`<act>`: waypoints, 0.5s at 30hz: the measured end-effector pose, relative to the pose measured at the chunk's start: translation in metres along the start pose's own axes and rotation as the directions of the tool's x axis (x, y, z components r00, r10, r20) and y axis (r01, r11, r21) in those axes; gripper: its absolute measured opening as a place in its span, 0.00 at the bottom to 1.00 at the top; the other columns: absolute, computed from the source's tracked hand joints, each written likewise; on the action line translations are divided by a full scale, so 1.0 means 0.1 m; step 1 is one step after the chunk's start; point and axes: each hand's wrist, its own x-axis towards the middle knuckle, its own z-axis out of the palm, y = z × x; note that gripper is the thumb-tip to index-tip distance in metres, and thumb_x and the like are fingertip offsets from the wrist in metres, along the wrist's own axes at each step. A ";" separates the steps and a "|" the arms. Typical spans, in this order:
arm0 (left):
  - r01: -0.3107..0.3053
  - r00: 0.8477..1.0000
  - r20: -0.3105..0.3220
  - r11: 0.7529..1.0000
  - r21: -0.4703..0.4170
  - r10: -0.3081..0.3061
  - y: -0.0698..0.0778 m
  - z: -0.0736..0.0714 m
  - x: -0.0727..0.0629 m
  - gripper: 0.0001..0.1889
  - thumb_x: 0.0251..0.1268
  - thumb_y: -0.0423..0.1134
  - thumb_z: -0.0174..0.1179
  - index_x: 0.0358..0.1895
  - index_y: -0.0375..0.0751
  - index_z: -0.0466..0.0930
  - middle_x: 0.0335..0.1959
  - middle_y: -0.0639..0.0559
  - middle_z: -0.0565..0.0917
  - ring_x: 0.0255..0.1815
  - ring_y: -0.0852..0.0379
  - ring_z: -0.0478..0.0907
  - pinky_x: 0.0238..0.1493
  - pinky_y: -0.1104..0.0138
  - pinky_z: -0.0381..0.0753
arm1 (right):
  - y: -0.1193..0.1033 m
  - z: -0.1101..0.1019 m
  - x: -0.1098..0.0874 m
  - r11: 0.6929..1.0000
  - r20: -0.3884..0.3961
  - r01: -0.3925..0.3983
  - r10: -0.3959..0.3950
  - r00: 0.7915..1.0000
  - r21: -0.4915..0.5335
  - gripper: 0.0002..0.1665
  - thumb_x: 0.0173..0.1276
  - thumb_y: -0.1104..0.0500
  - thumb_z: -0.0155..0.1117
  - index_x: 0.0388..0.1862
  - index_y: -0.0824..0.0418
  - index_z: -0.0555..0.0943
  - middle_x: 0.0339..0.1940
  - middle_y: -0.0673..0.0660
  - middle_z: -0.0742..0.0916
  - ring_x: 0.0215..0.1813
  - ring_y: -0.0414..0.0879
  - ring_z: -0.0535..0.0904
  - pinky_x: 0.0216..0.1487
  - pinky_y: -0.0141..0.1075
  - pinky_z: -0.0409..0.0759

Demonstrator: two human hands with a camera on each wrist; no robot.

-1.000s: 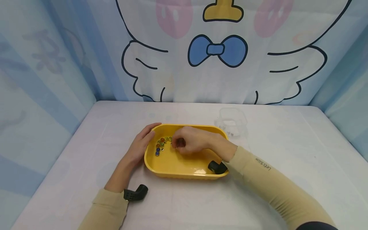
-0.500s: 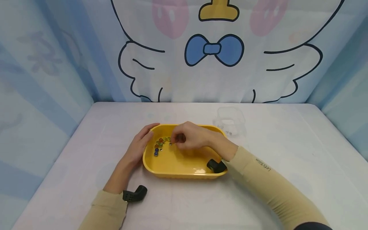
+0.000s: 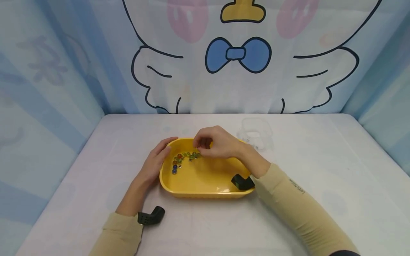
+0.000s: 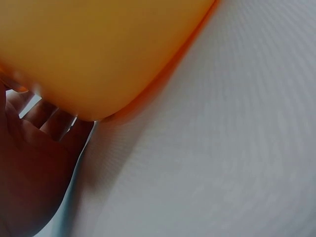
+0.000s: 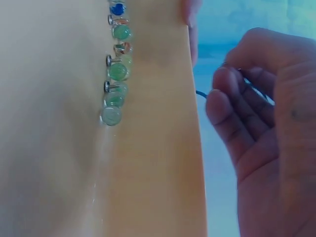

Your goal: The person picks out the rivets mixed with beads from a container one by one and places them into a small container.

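Note:
My left hand [image 3: 154, 160] holds the left end of a yellow tray [image 3: 205, 183], the thumb over its rim and the fingers along the outside wall. The left wrist view shows those fingers [image 4: 54, 121] against the tray's underside. My right hand [image 3: 217, 142] is over the tray's far rim, fingers curled and thumb meeting forefinger. At its pinched fingertips a small metal piece [image 5: 234, 68] glints, mostly hidden. Glass marbles [image 3: 179, 156] in blue, orange and green lie in a curved row by the far left wall, with small metal studs [image 5: 107, 86] among them.
A clear plastic box [image 3: 256, 131] stands on the white table [image 3: 304, 149] behind the tray's right end. Black wrist cameras [image 3: 152, 216] sit on both wrists. A printed curtain [image 3: 237, 92] closes off the back and sides.
My right hand has moved up and back from the marbles towards the far rim, uncovering more of the row. The left hand and the tray keep their place.

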 end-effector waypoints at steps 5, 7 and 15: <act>0.003 1.000 -0.004 1.000 0.009 -0.003 0.01 0.00 0.00 0.23 0.83 0.44 0.40 0.76 0.51 0.64 0.75 0.49 0.66 0.75 0.48 0.60 0.77 0.51 0.51 | -0.03 -0.04 -0.01 1.000 -0.050 0.012 -0.011 0.999 0.027 0.07 0.61 0.71 0.66 0.40 0.67 0.83 0.35 0.56 0.86 0.33 0.43 0.78 0.37 0.35 0.82; 0.000 1.000 -0.003 1.000 0.014 0.001 0.00 0.00 0.00 0.23 0.83 0.44 0.40 0.76 0.50 0.64 0.75 0.49 0.66 0.75 0.48 0.61 0.77 0.51 0.51 | -0.05 -0.05 -0.01 0.999 -0.061 0.012 -0.010 0.998 0.034 0.08 0.61 0.71 0.66 0.40 0.68 0.83 0.35 0.56 0.86 0.33 0.44 0.78 0.37 0.35 0.82; -0.008 1.000 -0.001 1.000 0.011 0.008 0.00 0.00 0.00 0.23 0.83 0.44 0.40 0.75 0.50 0.65 0.74 0.48 0.67 0.74 0.49 0.61 0.77 0.52 0.52 | -0.08 -0.10 -0.01 1.000 -0.093 0.001 0.001 0.996 0.024 0.07 0.62 0.72 0.66 0.40 0.68 0.83 0.35 0.54 0.86 0.33 0.44 0.78 0.36 0.35 0.82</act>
